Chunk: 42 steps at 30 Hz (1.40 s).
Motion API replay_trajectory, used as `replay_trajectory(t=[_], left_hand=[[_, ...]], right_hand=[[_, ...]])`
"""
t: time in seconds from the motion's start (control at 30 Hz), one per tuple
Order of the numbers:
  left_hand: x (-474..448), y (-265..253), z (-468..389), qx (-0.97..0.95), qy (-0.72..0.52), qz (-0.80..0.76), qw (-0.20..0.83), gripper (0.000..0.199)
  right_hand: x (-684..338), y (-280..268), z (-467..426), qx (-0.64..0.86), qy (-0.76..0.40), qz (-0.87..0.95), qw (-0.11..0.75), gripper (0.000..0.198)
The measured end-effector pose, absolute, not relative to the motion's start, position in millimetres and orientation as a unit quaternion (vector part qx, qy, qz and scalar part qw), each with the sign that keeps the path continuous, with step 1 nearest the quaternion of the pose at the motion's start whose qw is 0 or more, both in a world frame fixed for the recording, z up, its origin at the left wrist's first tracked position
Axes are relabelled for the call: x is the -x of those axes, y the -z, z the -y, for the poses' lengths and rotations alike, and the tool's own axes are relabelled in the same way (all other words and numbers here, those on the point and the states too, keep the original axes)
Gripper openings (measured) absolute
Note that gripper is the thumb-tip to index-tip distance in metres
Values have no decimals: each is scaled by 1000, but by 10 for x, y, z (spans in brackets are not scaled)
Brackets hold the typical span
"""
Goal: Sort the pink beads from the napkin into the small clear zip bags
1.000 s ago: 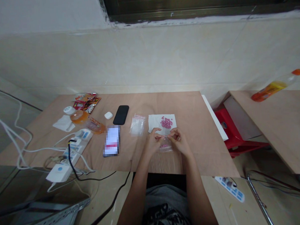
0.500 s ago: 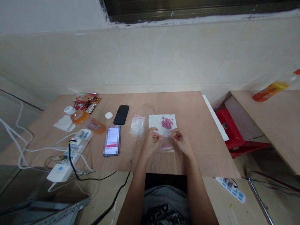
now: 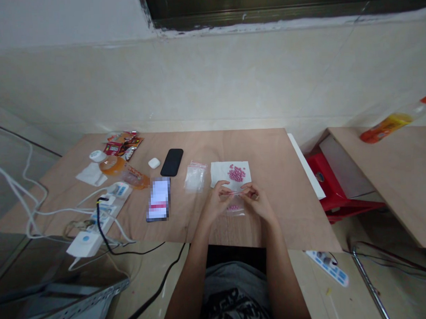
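Between my two hands is a small clear zip bag [image 3: 239, 211] with pink beads or pills lying inside it. My left hand [image 3: 218, 198] pinches the left end of the bag's top edge. The right end of that edge is pinched in my right hand [image 3: 255, 200]. Just beyond my fingers a white paper sheet [image 3: 218, 170] lies flat, bearing a loose heap of small round pink pieces [image 3: 236, 173]. A stack of clear zip bags [image 3: 196, 177] rests on the table to the left of the paper.
Left on the wooden table [image 3: 293, 222] are a black phone [image 3: 172, 162], a lit phone [image 3: 158, 199], a white case [image 3: 154, 163], an orange bottle [image 3: 125, 172], snack wrappers [image 3: 123, 145] and a power strip [image 3: 99, 221] with cables. A red stool [image 3: 329, 182] stands at right.
My hands still hold the zip bag's top edge, with a slight shift of the fingers along it. The heap on the paper looks the same.
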State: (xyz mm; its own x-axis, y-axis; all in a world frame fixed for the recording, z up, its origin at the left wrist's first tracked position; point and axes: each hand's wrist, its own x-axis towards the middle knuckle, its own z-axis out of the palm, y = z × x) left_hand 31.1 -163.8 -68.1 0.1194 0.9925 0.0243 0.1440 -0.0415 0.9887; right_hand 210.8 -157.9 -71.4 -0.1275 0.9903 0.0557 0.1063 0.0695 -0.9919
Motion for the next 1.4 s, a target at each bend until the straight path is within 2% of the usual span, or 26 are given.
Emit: replay_trajectory(t=[0.1,0.2,0.37,0.63,0.83,1.13,1.23,1.4], left_hand=[[-336,695,1630,-562,-426,-508,495,27],[-353,683,1627,-572,-428,-526,462,18],[-374,605,1640,-615,-429,-502,431,25],[-372,325,1419,-619,-439,-514,400,16],[-267,43,642,-619,-476,-566,264,25],[-192,42,-262,-666,-354,-596,277,30],[-149,62,-395,-688,-314,-597,266,38],[-85,56,-281,-717,-315,-602,155,44]], right_hand=[[-2106,728,1584,473,-496,572,451,28],[-2109,765,1583,476,-500,562,455,28],[-2120,791,1577,460,-507,553,475,28],[-2140,879,1575,472,-486,521,519,42],[-2136,1065,1532,512,-453,484,546,32],[-2099,1062,1534,550,-420,517,504,28],[-2098,1050,1531,554,-413,519,503,28],[-2086,1034,1529,563,-408,518,499,27]])
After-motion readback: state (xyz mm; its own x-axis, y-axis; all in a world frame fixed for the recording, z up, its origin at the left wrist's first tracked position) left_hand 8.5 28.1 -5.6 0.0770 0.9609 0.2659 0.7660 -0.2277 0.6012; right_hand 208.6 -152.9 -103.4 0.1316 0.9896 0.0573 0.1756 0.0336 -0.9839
